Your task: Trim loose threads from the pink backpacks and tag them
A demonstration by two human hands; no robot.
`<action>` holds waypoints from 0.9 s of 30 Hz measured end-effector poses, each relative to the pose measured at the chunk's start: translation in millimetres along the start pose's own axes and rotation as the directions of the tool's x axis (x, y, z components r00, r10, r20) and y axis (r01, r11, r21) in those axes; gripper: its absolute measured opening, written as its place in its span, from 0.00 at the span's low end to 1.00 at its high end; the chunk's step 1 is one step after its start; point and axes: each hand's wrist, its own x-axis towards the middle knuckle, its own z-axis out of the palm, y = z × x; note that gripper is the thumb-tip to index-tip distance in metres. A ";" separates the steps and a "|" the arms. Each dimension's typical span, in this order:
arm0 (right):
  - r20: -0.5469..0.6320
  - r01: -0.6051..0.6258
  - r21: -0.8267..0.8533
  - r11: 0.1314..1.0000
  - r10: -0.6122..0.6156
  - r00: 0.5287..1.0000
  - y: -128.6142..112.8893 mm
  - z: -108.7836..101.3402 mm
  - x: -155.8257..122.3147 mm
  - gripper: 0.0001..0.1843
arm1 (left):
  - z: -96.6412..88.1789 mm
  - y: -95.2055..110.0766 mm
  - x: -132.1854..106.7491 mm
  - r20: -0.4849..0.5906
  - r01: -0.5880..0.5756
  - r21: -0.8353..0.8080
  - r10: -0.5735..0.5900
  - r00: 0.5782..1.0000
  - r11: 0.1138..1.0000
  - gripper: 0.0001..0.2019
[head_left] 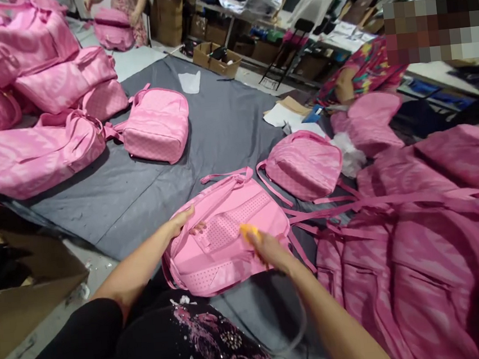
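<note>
A pink backpack (223,234) lies back panel up on the grey floor sheet (146,183) in front of me. My left hand (183,221) grips its upper left edge, fingers curled over the fabric. My right hand (267,249) is closed on a small yellow-orange thing (248,232) pressed against the backpack's right side; motion blur hides what that thing is. A thin translucent cord or tube (296,332) loops down from near my right wrist.
Finished pink backpacks (156,125) (303,165) sit on the sheet, with piles at the left (23,87) and right (419,241). An open cardboard box (24,279) is at my left. A person in a colourful top (360,72) sits at the right; others work behind.
</note>
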 end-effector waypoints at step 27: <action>0.150 -0.074 0.057 0.996 0.065 0.987 19.3 -36.1 -46.9 0.28 | 13.4 -21.2 -38.0 -0.075 -0.258 0.733 0.452 0.889 0.629 0.22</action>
